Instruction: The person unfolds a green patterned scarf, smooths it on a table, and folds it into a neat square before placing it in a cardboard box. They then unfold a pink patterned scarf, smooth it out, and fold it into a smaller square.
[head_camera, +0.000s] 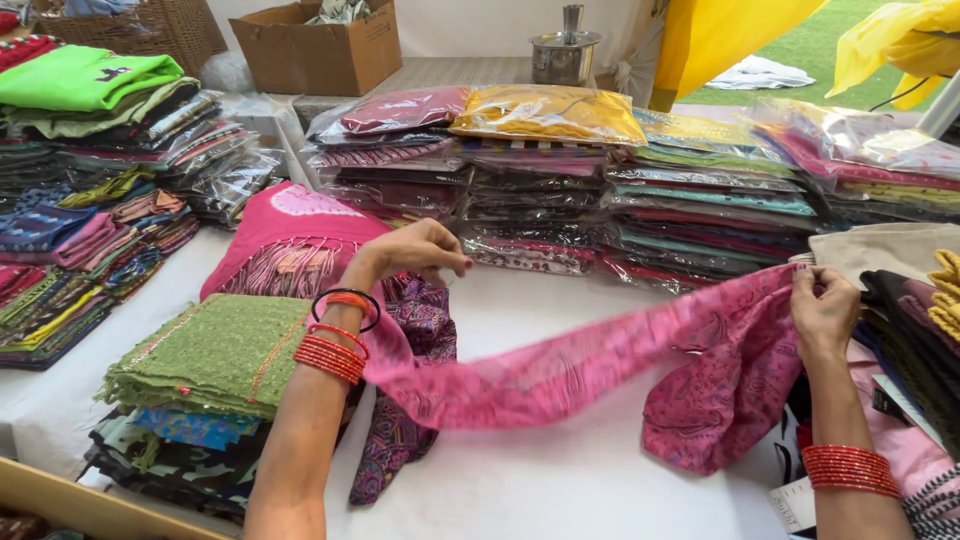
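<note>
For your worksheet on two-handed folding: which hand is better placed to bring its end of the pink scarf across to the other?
Probably the right hand: it pinches the pink scarf at its edge, while the left hand has cloth draped over its wrist.

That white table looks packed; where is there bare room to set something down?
Bare white table shows in front, below the stretched pink scarf, and in a strip before the bagged fabric stacks. The left folded piles and right edge are crowded.
</note>
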